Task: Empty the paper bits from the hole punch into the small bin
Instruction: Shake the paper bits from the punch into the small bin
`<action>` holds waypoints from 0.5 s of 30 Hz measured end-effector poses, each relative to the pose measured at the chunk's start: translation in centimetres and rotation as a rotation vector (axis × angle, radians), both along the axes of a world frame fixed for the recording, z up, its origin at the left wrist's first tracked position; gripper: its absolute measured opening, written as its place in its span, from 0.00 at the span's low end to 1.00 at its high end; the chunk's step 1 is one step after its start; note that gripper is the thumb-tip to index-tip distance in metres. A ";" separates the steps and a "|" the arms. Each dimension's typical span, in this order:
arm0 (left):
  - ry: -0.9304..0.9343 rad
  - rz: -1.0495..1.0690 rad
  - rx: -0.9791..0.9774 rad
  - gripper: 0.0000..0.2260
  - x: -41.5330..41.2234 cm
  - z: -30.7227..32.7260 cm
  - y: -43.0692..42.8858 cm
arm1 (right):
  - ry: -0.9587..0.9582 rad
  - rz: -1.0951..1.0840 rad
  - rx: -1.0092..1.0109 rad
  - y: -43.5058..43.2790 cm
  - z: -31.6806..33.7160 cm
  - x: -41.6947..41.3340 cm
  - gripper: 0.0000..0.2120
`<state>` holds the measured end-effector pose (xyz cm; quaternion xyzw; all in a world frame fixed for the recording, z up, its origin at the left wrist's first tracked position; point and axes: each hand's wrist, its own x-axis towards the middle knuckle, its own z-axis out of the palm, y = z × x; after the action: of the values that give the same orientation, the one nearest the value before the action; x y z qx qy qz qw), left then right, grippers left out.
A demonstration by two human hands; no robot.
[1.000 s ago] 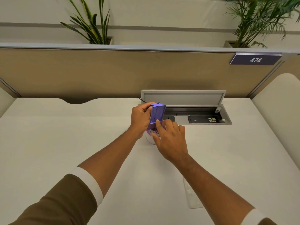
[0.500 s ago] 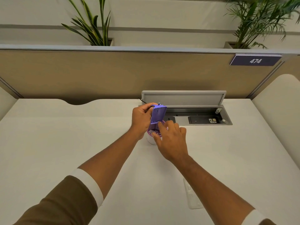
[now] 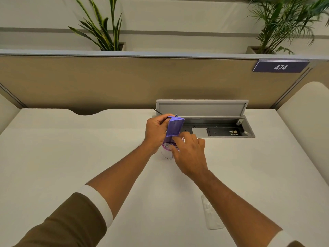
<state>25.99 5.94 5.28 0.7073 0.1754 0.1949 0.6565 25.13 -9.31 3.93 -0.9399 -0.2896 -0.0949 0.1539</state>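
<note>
A purple hole punch (image 3: 174,127) is held upright and tilted over a small white bin (image 3: 166,154) with a purple rim at the middle of the desk. My left hand (image 3: 155,133) grips the punch from its left side. My right hand (image 3: 189,152) reaches in from the right, its fingertips touching the punch's lower edge above the bin mouth. Paper bits (image 3: 168,144) lie inside the bin's opening. My right hand hides the bin's right side.
An open grey cable hatch (image 3: 203,108) with sockets is sunk into the white desk (image 3: 71,148) just behind the hands. A clear plastic tray piece (image 3: 211,213) lies near my right forearm. A beige partition (image 3: 106,81) with plants behind it closes off the back.
The hole punch has tipped slightly to the right at its top. My right fingers have slid a little along its lower edge. Both hands stay over the bin.
</note>
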 end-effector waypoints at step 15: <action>0.035 0.084 -0.022 0.12 -0.1 1.1 0.4 | 0.031 -0.005 -0.032 1.2 0.5 1.7 0.13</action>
<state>25.88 6.36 6.35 0.6953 0.2186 0.2081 0.6523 26.83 -8.12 4.41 -0.9443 -0.2863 -0.0762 0.1431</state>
